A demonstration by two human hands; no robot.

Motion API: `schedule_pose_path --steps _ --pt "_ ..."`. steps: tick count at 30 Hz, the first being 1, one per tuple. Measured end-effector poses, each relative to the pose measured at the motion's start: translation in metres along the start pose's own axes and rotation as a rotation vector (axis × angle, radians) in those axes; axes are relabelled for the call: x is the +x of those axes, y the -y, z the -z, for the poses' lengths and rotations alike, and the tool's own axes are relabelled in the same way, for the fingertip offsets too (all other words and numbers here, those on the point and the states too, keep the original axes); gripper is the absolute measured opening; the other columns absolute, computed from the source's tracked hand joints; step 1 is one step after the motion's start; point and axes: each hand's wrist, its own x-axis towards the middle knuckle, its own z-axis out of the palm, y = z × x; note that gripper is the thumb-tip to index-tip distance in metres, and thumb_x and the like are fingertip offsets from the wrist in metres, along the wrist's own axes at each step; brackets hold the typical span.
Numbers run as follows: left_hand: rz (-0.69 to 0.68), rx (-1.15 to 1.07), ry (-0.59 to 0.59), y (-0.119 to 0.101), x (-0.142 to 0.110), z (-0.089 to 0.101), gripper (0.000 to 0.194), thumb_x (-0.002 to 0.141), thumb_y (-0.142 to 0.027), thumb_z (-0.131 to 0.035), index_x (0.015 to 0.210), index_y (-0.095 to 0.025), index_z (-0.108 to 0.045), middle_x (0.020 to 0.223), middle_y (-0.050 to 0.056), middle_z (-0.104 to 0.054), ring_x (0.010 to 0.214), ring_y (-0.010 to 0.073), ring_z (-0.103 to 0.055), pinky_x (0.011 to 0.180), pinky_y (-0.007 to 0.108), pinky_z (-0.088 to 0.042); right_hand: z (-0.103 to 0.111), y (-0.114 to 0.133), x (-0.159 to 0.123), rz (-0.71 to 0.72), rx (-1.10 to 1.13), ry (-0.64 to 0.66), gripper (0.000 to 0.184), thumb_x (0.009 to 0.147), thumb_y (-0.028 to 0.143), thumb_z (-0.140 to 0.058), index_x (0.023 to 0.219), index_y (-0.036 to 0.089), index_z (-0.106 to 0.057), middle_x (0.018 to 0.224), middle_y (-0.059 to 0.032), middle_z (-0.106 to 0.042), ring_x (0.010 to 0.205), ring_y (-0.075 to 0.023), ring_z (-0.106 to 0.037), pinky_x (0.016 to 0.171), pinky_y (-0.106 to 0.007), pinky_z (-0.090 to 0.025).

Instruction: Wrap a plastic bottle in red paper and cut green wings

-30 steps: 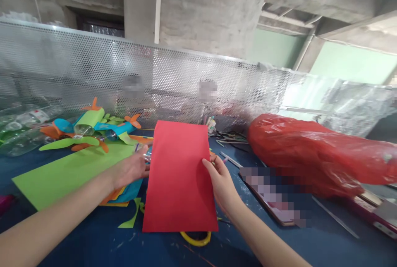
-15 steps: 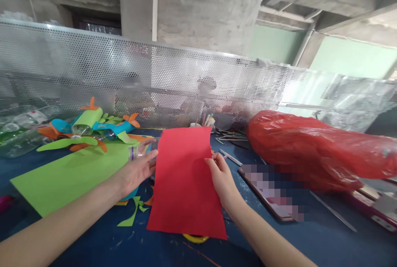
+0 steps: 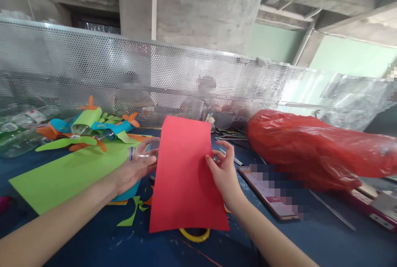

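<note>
A red sheet of paper [image 3: 187, 180] stands in front of me, its top edge bending slightly away. My right hand [image 3: 225, 170] grips its right edge, thumb on the front, some fingers behind, index finger raised and bent. On the other side, my left hand [image 3: 136, 170] curls around a clear plastic bottle [image 3: 141, 153] with a purple ring at its neck. Most of the bottle is hidden behind the sheet. Below the paper's lower edge shows a yellow loop [image 3: 195, 237], the rest of it covered.
Left of the paper lie a green sheet [image 3: 62, 180], green scraps [image 3: 132, 215] and bottle models with paper propellers [image 3: 87, 128]. A phone [image 3: 268, 192] and a red plastic bag [image 3: 297, 147] occupy the right. A perforated metal screen [image 3: 186, 68] rises behind the table.
The red sheet has shifted slightly upward, uncovering more of the yellow loop. My right index finger has lifted away from the paper's edge. The left hand has moved slightly left.
</note>
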Motion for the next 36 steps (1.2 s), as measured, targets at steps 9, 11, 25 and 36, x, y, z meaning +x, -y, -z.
schedule_pose_path --steps 9,11,25,36 --pt "0.004 0.199 -0.17 0.002 0.002 0.007 0.053 0.071 -0.029 -0.077 0.117 -0.034 -0.051 0.094 -0.004 -0.067 0.092 0.0187 -0.064 0.077 0.028 -0.053 0.007 0.007 -0.002 0.387 -0.646 0.063 0.036 0.088 0.039 -0.051 0.12 0.026 -0.059 0.108 -0.0103 -0.053 0.105 -0.0264 -0.054 0.096 -0.046 -0.044" --pt "0.019 0.225 -0.184 0.002 0.004 0.011 0.055 0.07 -0.03 -0.078 0.118 -0.033 -0.051 0.089 -0.004 -0.067 0.09 0.0194 -0.065 0.076 0.029 -0.052 0.006 0.009 -0.006 0.464 -0.81 0.014 0.046 0.079 0.048 -0.064 0.118 0.026 -0.061 0.121 -0.0133 -0.047 0.115 -0.0328 -0.048 0.099 -0.052 -0.041" --pt "0.143 0.222 -0.018 -0.014 -0.003 0.006 0.067 0.058 -0.05 -0.082 0.114 -0.027 -0.055 0.093 0.002 -0.072 0.086 0.0238 -0.066 0.074 0.034 -0.052 0.004 0.025 -0.016 0.745 -1.07 0.321 0.075 0.081 0.064 -0.054 0.142 0.024 -0.037 0.143 -0.0094 -0.047 0.134 -0.0308 -0.038 0.116 -0.054 -0.008" --pt "-0.104 0.501 0.015 -0.027 -0.004 -0.009 0.063 0.077 -0.052 -0.066 0.132 -0.032 -0.041 0.121 0.008 -0.061 0.113 0.0303 -0.056 0.09 0.042 -0.047 0.004 0.032 -0.017 0.301 -0.787 0.247 0.07 0.066 0.056 -0.072 0.126 0.025 -0.052 0.108 -0.0109 -0.068 0.092 -0.0324 -0.065 0.077 -0.043 -0.05"
